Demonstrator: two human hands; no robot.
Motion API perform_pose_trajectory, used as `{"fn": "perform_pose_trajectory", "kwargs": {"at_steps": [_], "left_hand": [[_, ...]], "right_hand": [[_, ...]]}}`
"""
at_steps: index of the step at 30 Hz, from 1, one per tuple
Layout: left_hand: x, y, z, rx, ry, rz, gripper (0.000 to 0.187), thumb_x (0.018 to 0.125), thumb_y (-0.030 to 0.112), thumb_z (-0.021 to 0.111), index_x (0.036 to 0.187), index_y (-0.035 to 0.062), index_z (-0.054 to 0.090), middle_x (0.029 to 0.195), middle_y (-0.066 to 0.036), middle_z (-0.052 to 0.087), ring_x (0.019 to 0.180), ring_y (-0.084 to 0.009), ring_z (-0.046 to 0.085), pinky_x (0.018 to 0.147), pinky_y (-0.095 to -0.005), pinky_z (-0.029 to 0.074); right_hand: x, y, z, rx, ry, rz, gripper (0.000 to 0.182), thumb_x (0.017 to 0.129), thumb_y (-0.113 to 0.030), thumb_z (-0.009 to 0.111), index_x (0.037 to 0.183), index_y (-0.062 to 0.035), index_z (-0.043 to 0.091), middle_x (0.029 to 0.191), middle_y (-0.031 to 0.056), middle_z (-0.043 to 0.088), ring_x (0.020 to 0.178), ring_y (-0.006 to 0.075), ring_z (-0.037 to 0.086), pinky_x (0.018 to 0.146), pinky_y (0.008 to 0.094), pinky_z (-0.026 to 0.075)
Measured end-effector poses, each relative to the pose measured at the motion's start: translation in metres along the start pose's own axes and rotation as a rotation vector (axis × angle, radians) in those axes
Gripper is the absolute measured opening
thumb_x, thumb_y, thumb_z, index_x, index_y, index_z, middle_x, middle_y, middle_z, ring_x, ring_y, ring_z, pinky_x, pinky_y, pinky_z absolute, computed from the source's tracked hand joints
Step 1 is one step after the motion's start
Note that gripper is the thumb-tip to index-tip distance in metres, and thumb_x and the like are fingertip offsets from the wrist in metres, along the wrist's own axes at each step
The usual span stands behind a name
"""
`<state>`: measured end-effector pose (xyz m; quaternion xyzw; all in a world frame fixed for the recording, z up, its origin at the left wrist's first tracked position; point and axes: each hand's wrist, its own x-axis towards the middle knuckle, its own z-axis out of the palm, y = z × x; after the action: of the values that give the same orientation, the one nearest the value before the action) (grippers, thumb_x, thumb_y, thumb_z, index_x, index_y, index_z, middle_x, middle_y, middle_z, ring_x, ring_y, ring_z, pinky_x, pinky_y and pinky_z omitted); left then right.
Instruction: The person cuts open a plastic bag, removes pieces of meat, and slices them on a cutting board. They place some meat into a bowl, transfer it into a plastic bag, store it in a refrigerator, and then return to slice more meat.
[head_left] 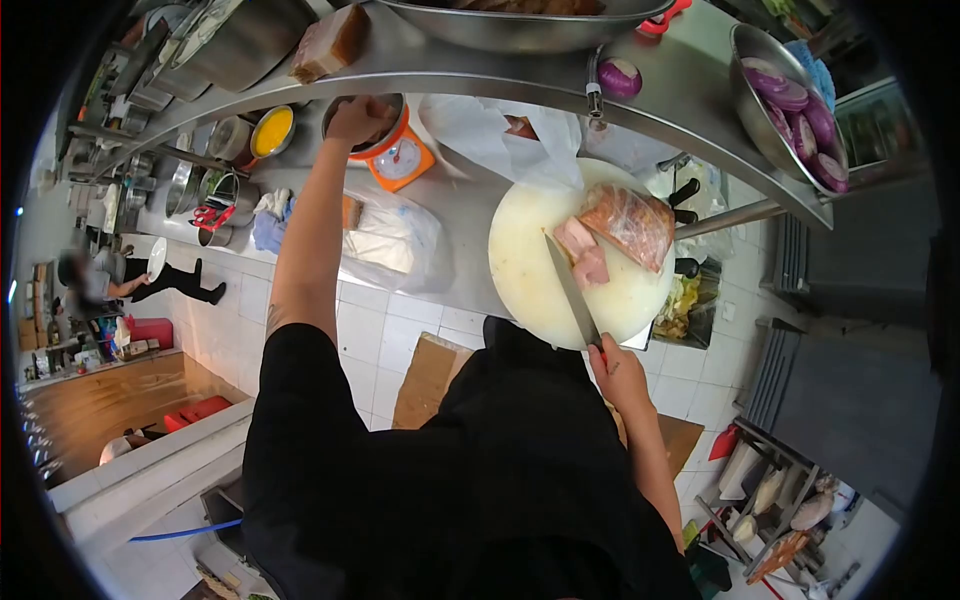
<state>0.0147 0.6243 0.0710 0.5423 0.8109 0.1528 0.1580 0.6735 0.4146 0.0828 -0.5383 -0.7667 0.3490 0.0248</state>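
My right hand (619, 375) is wrapped round the handle of a kitchen knife (574, 295), whose blade lies over a round white cutting board (515, 250). Beside the blade are pink cut pieces of meat (582, 252). A larger piece of meat in clear plastic wrap (630, 222) rests on the board's far right part. My left arm stretches far forward, and my left hand (360, 120) is over a metal bowl (398, 108) on an orange dial scale (401, 162). Its fingers are curled down; what they hold, if anything, is hidden.
A steel shelf (480, 85) crosses above the counter, bearing a bowl of red onions (795, 115) and a block of meat (330, 45). Plastic bags (400, 235) lie left of the board. Knife handles (685, 200) stick out at its right. A person (110, 275) stands far left.
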Motion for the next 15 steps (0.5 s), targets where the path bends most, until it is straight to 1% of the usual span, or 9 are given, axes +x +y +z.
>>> {"fn": "perform_pose_trajectory", "kwargs": {"at_steps": [1,3,4,6,7,9,13,15], "left_hand": [[-0.001,0.001,0.001,-0.002,-0.003,-0.001,0.07,0.081,0.058,0.082,0.131,0.0112,0.067,0.122,-0.02,0.075,0.123,-0.0378,0.068,0.106,-0.0443,0.054],[-0.003,0.006,0.0,0.056,0.002,-0.076,0.085,0.081,0.065,0.08,0.144,0.0117,0.058,0.134,-0.026,0.068,0.136,-0.0442,0.059,0.112,-0.0449,0.05],[-0.006,0.008,0.0,0.055,0.0,-0.077,0.085,0.081,0.065,0.08,0.144,0.0117,0.058,0.134,-0.026,0.068,0.136,-0.0442,0.059,0.112,-0.0449,0.05],[-0.009,0.011,0.003,0.194,0.102,-0.093,0.1,0.082,0.07,0.077,0.156,0.0112,0.046,0.142,-0.033,0.06,0.139,-0.0505,0.055,0.115,-0.048,0.048],[-0.006,0.006,0.005,0.191,0.1,-0.094,0.1,0.082,0.07,0.077,0.156,0.0112,0.046,0.142,-0.033,0.06,0.139,-0.0505,0.055,0.115,-0.048,0.048],[-0.002,0.0,0.003,0.22,0.126,-0.03,0.11,0.081,0.072,0.077,0.163,0.0107,0.037,0.148,-0.037,0.054,0.139,-0.055,0.053,0.115,-0.0521,0.047],[-0.005,0.007,-0.003,0.147,0.096,-0.045,0.113,0.079,0.072,0.078,0.164,0.0104,0.036,0.151,-0.039,0.051,0.139,-0.0573,0.052,0.117,-0.0553,0.045],[-0.013,0.014,0.001,0.24,0.244,-0.044,0.107,0.081,0.067,0.079,0.161,0.0072,0.04,0.146,-0.033,0.06,0.136,-0.0528,0.057,0.112,-0.0521,0.049]], "right_hand": [[0.0,0.0,0.0,0.006,0.006,-0.005,0.026,0.106,-0.028,0.063,0.115,-0.004,0.061,0.077,0.0252,0.071,0.075,0.05,0.07,0.068,0.0588,0.055],[0.0,0.001,0.001,0.013,0.01,-0.008,0.027,0.106,-0.028,0.063,0.116,-0.0038,0.061,0.077,0.0254,0.071,0.075,0.0502,0.07,0.068,0.059,0.054],[0.001,0.003,0.003,0.02,0.015,-0.014,0.026,0.106,-0.028,0.063,0.116,-0.0037,0.061,0.077,0.0254,0.071,0.075,0.0502,0.069,0.068,0.0591,0.054],[0.001,0.006,0.004,0.025,0.018,-0.017,0.026,0.106,-0.028,0.063,0.115,-0.0036,0.061,0.077,0.0254,0.071,0.074,0.0501,0.069,0.068,0.0592,0.054],[0.001,0.006,0.003,0.025,0.02,-0.026,0.026,0.106,-0.028,0.063,0.115,-0.0036,0.061,0.077,0.0253,0.071,0.074,0.0501,0.069,0.068,0.0591,0.054],[0.002,0.005,0.002,0.025,0.022,-0.034,0.026,0.106,-0.028,0.064,0.114,-0.0035,0.061,0.076,0.0251,0.071,0.074,0.05,0.069,0.067,0.0591,0.054],[0.0,0.0,-0.004,0.01,0.017,-0.046,0.024,0.105,-0.027,0.064,0.109,-0.0037,0.06,0.075,0.0245,0.07,0.073,0.049,0.069,0.066,0.0585,0.054],[0.0,-0.004,-0.007,0.002,0.005,-0.047,0.024,0.105,-0.027,0.064,0.108,-0.0038,0.06,0.075,0.0244,0.07,0.073,0.0485,0.069,0.066,0.0583,0.054]]}}
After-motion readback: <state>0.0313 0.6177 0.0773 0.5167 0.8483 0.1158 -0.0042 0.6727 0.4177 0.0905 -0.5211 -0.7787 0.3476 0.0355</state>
